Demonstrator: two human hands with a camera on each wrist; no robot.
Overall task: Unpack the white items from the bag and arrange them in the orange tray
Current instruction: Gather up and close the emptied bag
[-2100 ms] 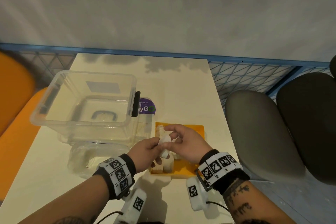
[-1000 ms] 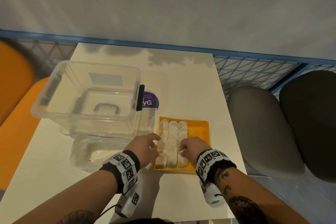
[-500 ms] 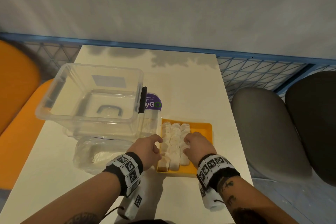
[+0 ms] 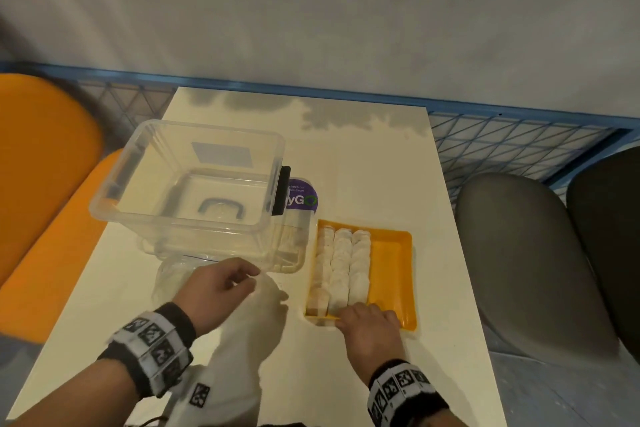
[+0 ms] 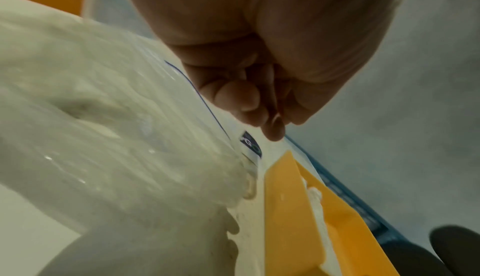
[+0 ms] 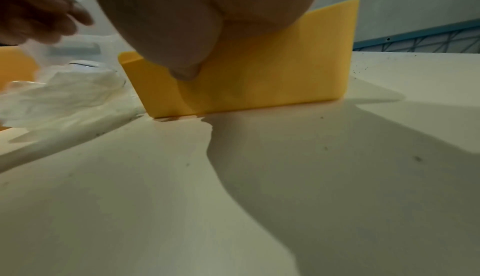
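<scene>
The orange tray (image 4: 391, 270) lies on the white table with three rows of white items (image 4: 343, 263) along its left side; its right strip is bare. My right hand (image 4: 363, 314) grips the tray's near wall (image 6: 259, 74), thumb (image 6: 184, 73) outside and fingers over the rim. The clear bag (image 4: 173, 274) lies in front of the clear box, with white stuff showing inside. Just left of the tray, my left hand (image 4: 242, 279) has its fingertips (image 5: 270, 128) pinched together at the bag (image 5: 116, 136); blurred plastic (image 6: 59, 93) hangs below it.
A large clear plastic box (image 4: 187, 224) stands at the left, beside a purple sticker (image 4: 301, 199). Grey chairs (image 4: 519, 253) are past the table's right edge and an orange seat (image 4: 41, 218) past its left edge. A blue mesh fence runs behind.
My left hand left the tray's left edge and moved left to the bag. My right hand slid back from the white rows to the tray's near wall.
</scene>
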